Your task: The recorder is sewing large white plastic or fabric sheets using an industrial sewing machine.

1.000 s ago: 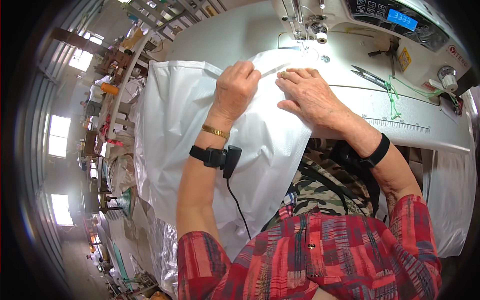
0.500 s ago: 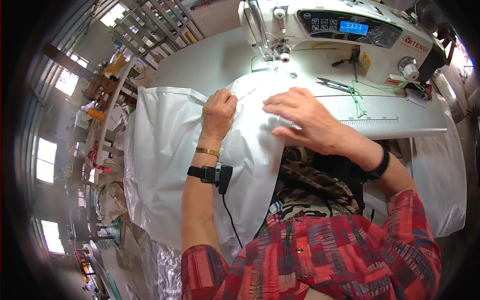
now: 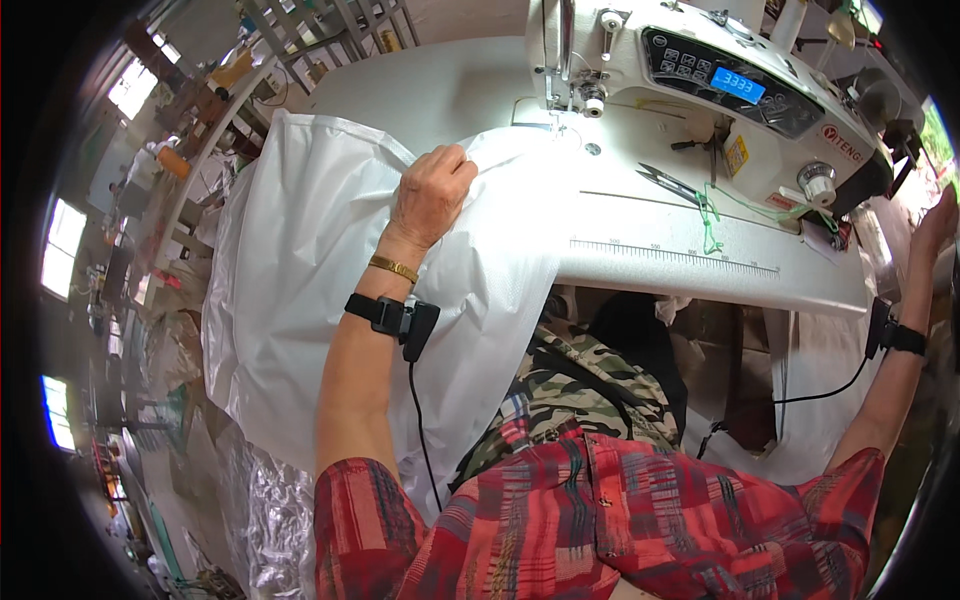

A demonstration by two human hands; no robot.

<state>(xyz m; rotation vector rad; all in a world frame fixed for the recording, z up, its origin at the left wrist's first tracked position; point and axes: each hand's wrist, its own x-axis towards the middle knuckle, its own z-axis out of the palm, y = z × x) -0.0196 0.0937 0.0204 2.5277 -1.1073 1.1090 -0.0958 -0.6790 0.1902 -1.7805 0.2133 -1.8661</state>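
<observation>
A large white sheet, which looks like coated fabric or plastic [image 3: 310,270], drapes over the near left edge of the sewing table. Its far end runs under the needle area of a white sewing machine [image 3: 690,60]. My left hand [image 3: 433,195] is closed on the sheet, gripping a fold just left of the needle. Far out to the right, beyond the machine's end, my right hand [image 3: 936,222] is at the rim of the picture. Its fingers are too cut off and distorted to read. Both wrists wear black straps with small devices.
Thread snips [image 3: 668,184] and green thread [image 3: 712,225] lie on the sewing table [image 3: 680,262], right of the needle. More white sheeting [image 3: 825,370] hangs below the table at right. A metal rack [image 3: 330,30] stands behind at left, near a cluttered bench with an orange thread spool [image 3: 173,162].
My right hand has left the sheet's right side and swung far out to the right. My left hand keeps its hold on the sheet. The whole view has shifted and tilted slightly.
</observation>
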